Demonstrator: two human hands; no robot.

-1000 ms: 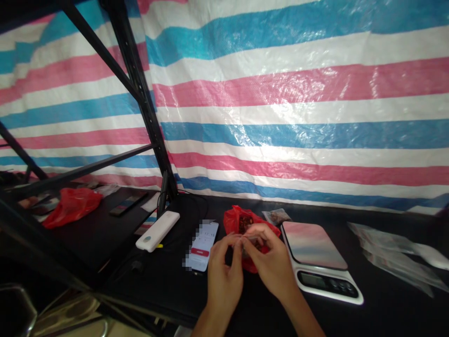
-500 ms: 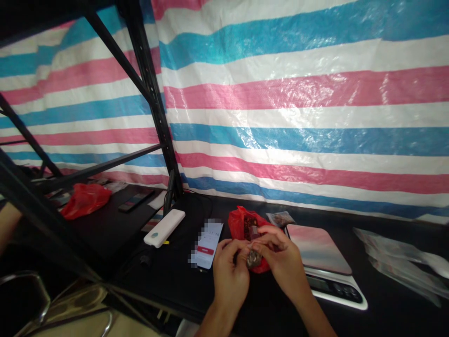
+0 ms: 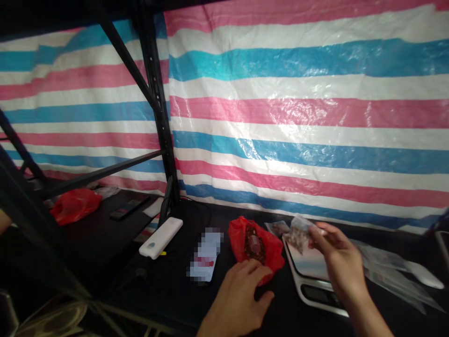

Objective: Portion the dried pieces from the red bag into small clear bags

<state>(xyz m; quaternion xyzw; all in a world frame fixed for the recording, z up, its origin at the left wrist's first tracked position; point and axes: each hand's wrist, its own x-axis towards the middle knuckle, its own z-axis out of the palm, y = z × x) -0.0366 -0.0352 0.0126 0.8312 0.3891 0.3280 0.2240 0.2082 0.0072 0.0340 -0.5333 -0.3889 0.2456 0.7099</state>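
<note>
My right hand [image 3: 338,252] pinches a small clear plastic bag [image 3: 299,234] with brownish bits inside, held above the silver plate of a kitchen scale [image 3: 310,262]. Just left of the scale, a red plastic bag [image 3: 238,238] lies open, with dark brown dried pieces and a small clear scoop or cup [image 3: 254,244] in it. My left hand [image 3: 245,295] rests at the near edge of the red bag, fingers loosely bent and thumb apart, holding nothing that I can see. Another small filled bag [image 3: 278,228] lies behind the scale's left corner.
Flat clear bags [image 3: 389,271] and a white spoon-like item [image 3: 424,274] lie right of the scale. A phone [image 3: 205,257] and a white power bank [image 3: 161,238] are at left. A black metal post [image 3: 157,117] divides off a second table with another red bag [image 3: 75,206].
My hands have parted. The right hand has carried the small filled bag rightward over the scale, while the left has let go and lowered beside the red bag. The view has shifted slightly.
</note>
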